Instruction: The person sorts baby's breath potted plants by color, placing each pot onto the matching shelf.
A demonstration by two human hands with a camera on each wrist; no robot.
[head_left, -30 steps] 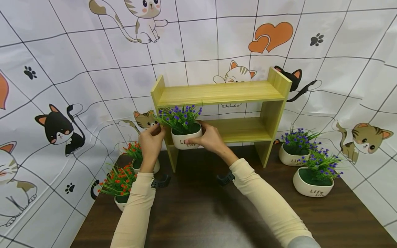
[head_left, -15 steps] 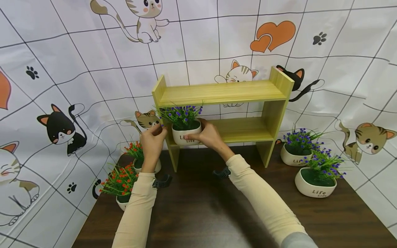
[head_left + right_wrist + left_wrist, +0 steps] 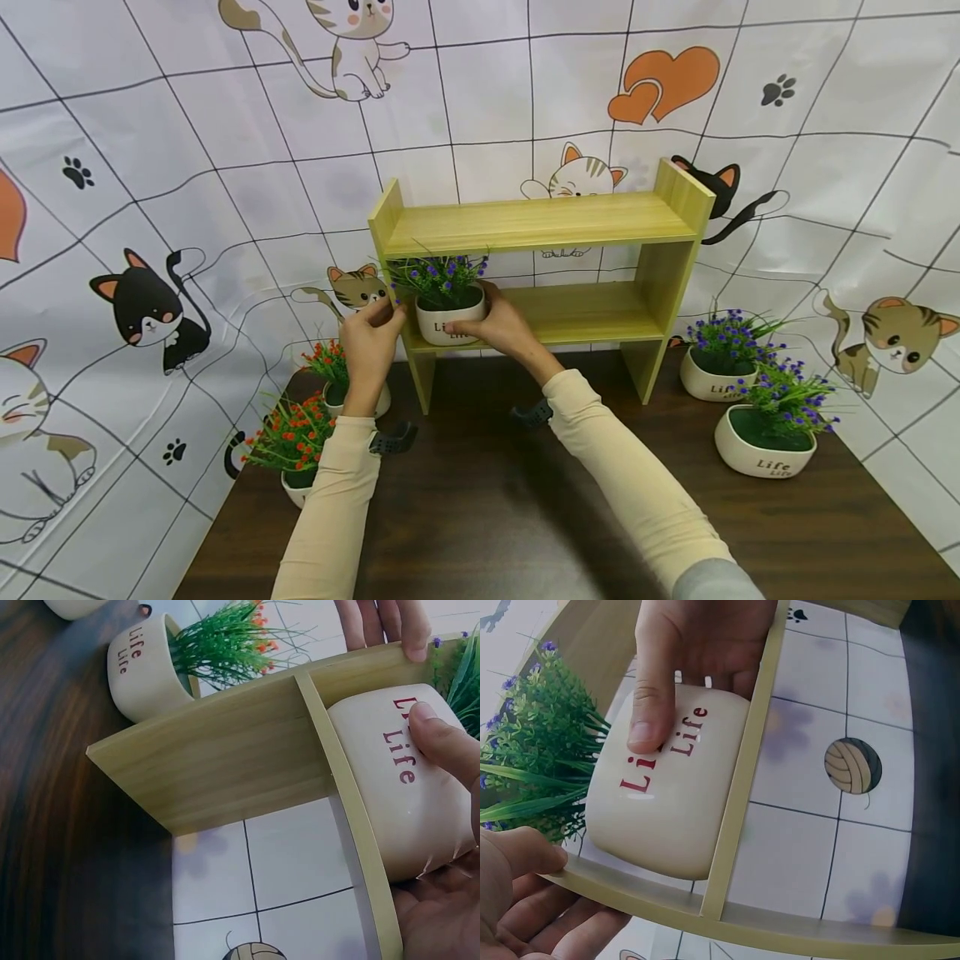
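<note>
A white pot of purple flowers (image 3: 431, 323), lettered "Life", stands upright at the left end of the wooden shelf's (image 3: 540, 223) middle board. My right hand (image 3: 512, 327) grips the pot from its right side, thumb across the front lettering and fingers behind. In the left wrist view, the pot's base (image 3: 667, 862) sits against the middle board. My left hand (image 3: 366, 346) pinches the front edge of the shelf's left side panel (image 3: 622, 896), thumb on one face and fingers on the other. In the right wrist view, only the fingertips (image 3: 414, 641) of the left hand show over the panel.
Two pots of orange flowers (image 3: 298, 446) stand on the dark table (image 3: 465, 500) left of the shelf, partly behind the left arm. Two more pots of purple flowers (image 3: 765, 442) are at the right. A cat-print wall sheet (image 3: 487, 100) rises behind the shelf.
My right hand has moved the pot slightly back and down onto the middle board. The left hand has stayed at the left side panel. The view has shifted a little.
</note>
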